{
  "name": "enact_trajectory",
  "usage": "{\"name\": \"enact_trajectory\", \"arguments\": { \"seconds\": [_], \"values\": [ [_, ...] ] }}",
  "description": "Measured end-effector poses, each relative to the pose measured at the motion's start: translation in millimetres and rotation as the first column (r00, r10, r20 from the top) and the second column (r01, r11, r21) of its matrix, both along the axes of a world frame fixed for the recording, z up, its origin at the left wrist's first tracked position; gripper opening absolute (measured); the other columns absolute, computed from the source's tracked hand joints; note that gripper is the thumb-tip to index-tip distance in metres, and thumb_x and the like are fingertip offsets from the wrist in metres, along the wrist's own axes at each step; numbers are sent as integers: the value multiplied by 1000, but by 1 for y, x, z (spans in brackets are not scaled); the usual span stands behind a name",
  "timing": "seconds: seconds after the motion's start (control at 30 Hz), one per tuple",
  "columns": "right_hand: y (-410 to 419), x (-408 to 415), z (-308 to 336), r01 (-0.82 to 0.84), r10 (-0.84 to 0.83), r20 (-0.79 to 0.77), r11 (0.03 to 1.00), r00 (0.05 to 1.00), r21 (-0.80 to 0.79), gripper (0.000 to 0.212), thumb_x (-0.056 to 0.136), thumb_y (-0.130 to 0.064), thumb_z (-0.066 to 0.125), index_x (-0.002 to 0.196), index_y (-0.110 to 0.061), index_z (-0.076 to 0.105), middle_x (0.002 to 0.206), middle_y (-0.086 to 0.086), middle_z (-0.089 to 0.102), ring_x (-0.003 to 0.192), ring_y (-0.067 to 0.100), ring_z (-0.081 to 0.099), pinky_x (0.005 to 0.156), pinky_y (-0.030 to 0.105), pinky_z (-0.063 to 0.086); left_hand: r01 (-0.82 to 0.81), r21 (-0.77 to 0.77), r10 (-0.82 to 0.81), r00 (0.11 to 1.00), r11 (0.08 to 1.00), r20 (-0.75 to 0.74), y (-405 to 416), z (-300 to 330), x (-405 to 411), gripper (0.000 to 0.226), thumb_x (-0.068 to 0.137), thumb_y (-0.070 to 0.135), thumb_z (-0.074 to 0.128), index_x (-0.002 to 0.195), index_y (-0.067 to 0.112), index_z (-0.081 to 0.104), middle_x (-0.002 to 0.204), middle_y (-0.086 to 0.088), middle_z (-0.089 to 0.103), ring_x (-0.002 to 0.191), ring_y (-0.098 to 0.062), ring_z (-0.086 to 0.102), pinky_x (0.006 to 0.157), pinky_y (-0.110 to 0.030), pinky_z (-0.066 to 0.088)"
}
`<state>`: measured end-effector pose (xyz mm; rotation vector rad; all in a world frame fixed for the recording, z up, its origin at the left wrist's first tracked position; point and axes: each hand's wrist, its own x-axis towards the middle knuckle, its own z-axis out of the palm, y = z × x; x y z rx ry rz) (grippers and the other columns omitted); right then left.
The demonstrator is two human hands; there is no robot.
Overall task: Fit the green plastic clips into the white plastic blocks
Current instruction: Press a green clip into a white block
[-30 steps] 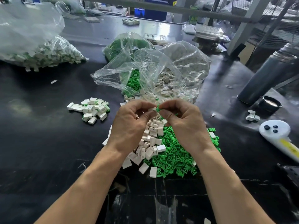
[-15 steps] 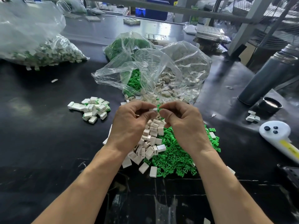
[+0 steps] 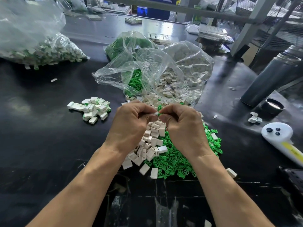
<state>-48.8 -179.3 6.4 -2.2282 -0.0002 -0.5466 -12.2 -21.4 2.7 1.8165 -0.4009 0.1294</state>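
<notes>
your left hand [image 3: 131,126] and your right hand [image 3: 183,128] are up close together over the middle of the black bench [image 3: 41,145]. the fingers of both hands are curled in tight. your left hand pinches a small white block [image 3: 155,113]. your right hand pinches a green clip [image 3: 159,114] right at the end of that block. the two parts touch, but how far the clip has gone in is too small to see.

under your hands there is a pile of white blocks [image 3: 150,145] and, just beside it toward the right, a pile of green clips [image 3: 177,161]. the two piles touch and mix a bit where they meet. both piles lie near the front edge of the bench.

behind your hands an open clear bag [image 3: 147,66] lies on its side, and more blocks and clips spill out of it.

to the left of your hands, a little apart, sits a small heap of blocks with green in them [image 3: 91,108]. a big clear bag of such blocks [image 3: 41,51] rests near the far left corner.

toward the right edge stands a grey metal bottle [image 3: 270,79] with its black cap [image 3: 273,108] just beside it. a white handle with dark buttons [image 3: 278,136] lies near them.
</notes>
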Motion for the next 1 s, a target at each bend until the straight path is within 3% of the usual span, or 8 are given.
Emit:
{"name": "enact_trajectory", "arguments": {
  "seconds": [0.07, 0.2, 0.37, 0.47, 0.67, 0.9, 1.0],
  "values": [
    [1, -1, 2, 7, -7, 5, 999, 1000, -45, 11, 90, -4, 75, 94, -14, 79, 82, -11, 71, 85, -5, 63, 65, 3, 43, -5, 35, 4, 1000, 999, 30, 0, 1, 0, 18, 85, -2, 78, 91, 15, 80, 84, 11, 70, 79, -3, 69, 71, -14, 54],
    [6, -3, 5, 52, -48, 40, 994, 998, -96, 11, 88, -5, 76, 93, -14, 80, 78, -13, 66, 70, -9, 58, 67, 0, 40, -35, 78, 29, 997, 996, 69, -1, 2, -1, 17, 85, -2, 79, 92, 13, 80, 86, 11, 70, 79, -2, 69, 70, -11, 52],
    [13, -4, 7, 108, -106, 23, 981, 994, -160, 9, 91, -7, 74, 96, -14, 79, 82, -9, 68, 74, 6, 58, 67, 2, 38, -74, 132, 56, 990, 988, 129, -1, 4, -4, 15, 86, 1, 79, 94, 13, 80, 89, 10, 70, 83, -3, 68, 76, -15, 55],
    [15, -7, 8, 96, -95, 14, 972, 995, -213, 9, 92, -7, 73, 97, -12, 78, 86, -4, 72, 76, 9, 60, 69, 9, 41, -71, 156, 51, 990, 985, 130, 0, 5, -4, 14, 87, 0, 78, 93, 13, 80, 88, 9, 69, 82, -2, 67, 73, -11, 53],
    [17, -8, 8, 73, -89, -55, 965, 994, -251, 12, 94, -8, 70, 103, -13, 76, 93, -2, 74, 83, 13, 65, 80, 26, 53, -72, 286, 18, 982, 956, 187, 2, 8, -3, 10, 87, 5, 77, 90, 15, 80, 88, 10, 69, 84, -13, 67, 80, -38, 58],
    [20, -8, 6, 77, -100, -47, 936, 994, -344, 10, 94, -8, 70, 97, -16, 75, 90, -3, 72, 80, 13, 61, 75, 26, 45, -84, 381, 3, 978, 921, 207, 1, 8, -1, 7, 90, 9, 75, 90, 15, 79, 88, 8, 67, 84, -17, 65, 79, -41, 56],
    [17, -5, 4, 60, -78, -50, 954, 996, -294, 10, 93, -8, 71, 98, -15, 76, 89, -4, 73, 80, 12, 63, 74, 23, 46, -74, 377, -4, 979, 923, 202, 3, 6, 1, 6, 90, 11, 75, 91, 16, 79, 88, 10, 67, 84, -15, 65, 80, -40, 56]
  ]
}}
